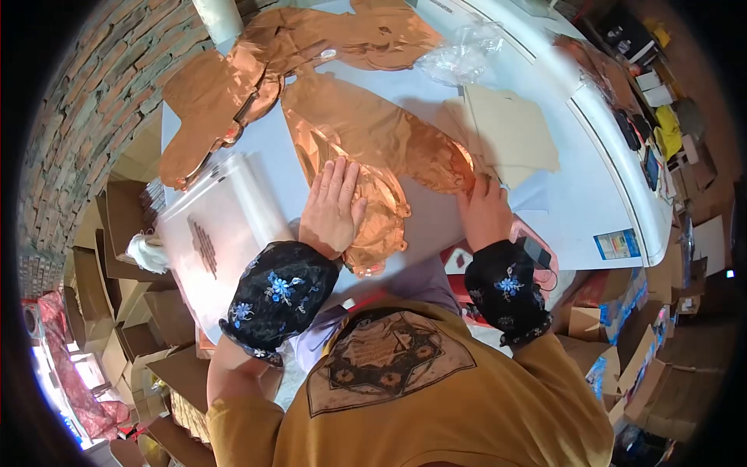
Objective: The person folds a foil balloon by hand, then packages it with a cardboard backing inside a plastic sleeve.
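Has a white table (pixel 591 171) spread beneath and beyond both hands. Has open cardboard boxes (pixel 183 377) well to the left of the left hand, lower than the tabletop. Keeps a pile of copper-coloured foil pieces (pixel 194 113) beyond the left hand, reaching across the far side of the table. Has one flat copper-coloured foil shape (pixel 342 109) nearest, crinkled and shiny, running from beyond the hands to under the left palm, with a second lobe reaching the right fingertips.

Has a clear plastic packet (pixel 210 233) just left of the left hand, beige sheets (pixel 517 136) just beyond the right, and crumpled clear plastic (pixel 467 54) farther out. Wears black sleeve covers (pixel 510 292) with blue flowers.

Lays the left hand (pixel 333 206) open and flat on the foil shape, fingers extended, thumb apart, gripping nothing. Bends the fingers of the right hand (pixel 486 210) at the foil's right edge; impossible to tell whether pinched or merely touching. Has a white label (pixel 617 244) with blue print on the table, well right of the right hand.
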A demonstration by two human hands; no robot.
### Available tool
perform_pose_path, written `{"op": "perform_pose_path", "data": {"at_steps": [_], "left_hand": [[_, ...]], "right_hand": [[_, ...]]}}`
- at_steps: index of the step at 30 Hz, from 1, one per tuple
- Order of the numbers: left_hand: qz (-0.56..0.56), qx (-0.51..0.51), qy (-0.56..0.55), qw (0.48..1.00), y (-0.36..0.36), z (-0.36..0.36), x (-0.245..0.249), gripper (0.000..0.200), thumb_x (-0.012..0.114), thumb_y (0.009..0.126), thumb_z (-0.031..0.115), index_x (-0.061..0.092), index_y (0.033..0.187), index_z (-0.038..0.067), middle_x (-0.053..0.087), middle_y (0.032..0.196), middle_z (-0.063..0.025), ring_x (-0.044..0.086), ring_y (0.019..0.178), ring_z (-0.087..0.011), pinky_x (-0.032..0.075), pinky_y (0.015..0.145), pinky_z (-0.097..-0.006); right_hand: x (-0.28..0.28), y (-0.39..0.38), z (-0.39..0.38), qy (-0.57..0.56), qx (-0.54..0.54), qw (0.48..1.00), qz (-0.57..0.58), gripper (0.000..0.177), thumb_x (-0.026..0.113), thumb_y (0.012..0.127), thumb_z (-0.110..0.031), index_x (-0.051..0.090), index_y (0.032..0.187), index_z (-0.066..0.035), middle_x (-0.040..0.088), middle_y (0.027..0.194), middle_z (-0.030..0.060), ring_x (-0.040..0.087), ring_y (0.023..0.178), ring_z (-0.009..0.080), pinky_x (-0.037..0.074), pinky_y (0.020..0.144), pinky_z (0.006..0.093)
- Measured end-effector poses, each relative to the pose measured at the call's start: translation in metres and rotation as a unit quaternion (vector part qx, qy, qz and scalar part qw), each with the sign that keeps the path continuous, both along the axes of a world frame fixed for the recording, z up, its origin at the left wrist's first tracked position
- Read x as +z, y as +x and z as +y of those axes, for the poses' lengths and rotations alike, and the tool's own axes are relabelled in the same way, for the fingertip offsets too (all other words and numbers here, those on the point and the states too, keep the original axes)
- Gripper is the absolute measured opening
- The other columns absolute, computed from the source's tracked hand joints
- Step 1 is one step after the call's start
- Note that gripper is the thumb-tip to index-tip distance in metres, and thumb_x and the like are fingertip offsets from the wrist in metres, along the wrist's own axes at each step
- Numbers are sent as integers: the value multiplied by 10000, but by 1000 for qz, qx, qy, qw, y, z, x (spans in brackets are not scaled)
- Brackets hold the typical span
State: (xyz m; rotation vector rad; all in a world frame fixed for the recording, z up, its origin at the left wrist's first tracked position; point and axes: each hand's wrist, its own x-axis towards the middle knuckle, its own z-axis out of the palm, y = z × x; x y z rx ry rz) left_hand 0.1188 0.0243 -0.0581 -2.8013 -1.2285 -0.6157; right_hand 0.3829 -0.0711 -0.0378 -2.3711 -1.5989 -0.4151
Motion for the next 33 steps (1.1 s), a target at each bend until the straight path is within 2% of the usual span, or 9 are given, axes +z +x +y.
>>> {"op": "perform_pose_path", "data": {"at_steps": [7,10,13,16,19,22,23,28,33], "left_hand": [[-38,2,0,999,-2,2,-3,527,520,998,317,475,1389,-32,408,1520,-224,379,1424,-371,300,1185,-451],[-51,-1,-4,999,-3,4,1,508,538,988,338,518,1344,-25,438,1501,-213,413,1399,-373,333,1163,-454],[-56,-3,-27,998,-8,8,6,516,558,977,364,531,1334,-7,466,1479,-200,445,1369,-365,365,1132,-454],[-58,-13,-34,998,-8,17,7,481,568,963,351,548,1299,8,500,1447,-190,478,1341,-347,391,1102,-446],[-79,-17,-29,996,-9,21,4,368,560,944,254,562,1225,16,550,1383,-188,515,1302,-336,415,1073,-431],[-120,-5,-42,992,-11,19,6,339,548,927,173,517,1227,17,587,1292,-206,559,1219,-362,440,1022,-436],[-133,-3,-80,988,-12,16,11,340,541,923,148,501,1233,15,593,1263,-210,567,1193,-369,443,1007,-441],[-196,-5,-187,963,-13,29,2,279,503,926,79,478,1198,25,621,1110,-233,605,1054,-410,468,924,-477],[-254,-22,-296,921,-19,41,-3,320,447,1002,71,395,1316,106,633,1162,-228,620,1114,-405,480,976,-444]], "right_hand": [[-23,0,10,110,-33,986,123,381,696,878,-318,584,1081,-16,610,1024,201,605,914,400,507,775,476],[-19,10,16,41,-21,966,253,267,691,891,-216,602,1048,-20,647,961,150,627,812,321,519,739,418],[-7,-2,19,172,63,918,351,147,667,901,-114,606,995,-18,683,920,94,638,776,223,525,734,338],[30,-42,13,203,196,868,408,151,629,893,-42,569,1031,-28,682,1123,120,666,921,280,534,791,347],[35,-76,10,126,317,827,446,158,619,884,-2,552,1024,-28,679,1171,117,667,1045,301,536,871,357],[15,-94,17,98,427,832,341,166,620,890,-2,533,1029,-26,695,1214,109,649,1170,262,558,863,342],[10,-97,17,87,435,847,292,172,613,867,11,519,1005,-29,692,1203,124,595,1256,329,552,915,393],[-5,-99,14,40,453,845,280,246,617,817,18,517,1032,-46,672,1153,133,589,1226,363,521,961,426],[-10,-91,18,53,491,820,288,312,661,805,-34,564,1101,-44,647,1105,140,591,1197,366,502,976,434]]}}
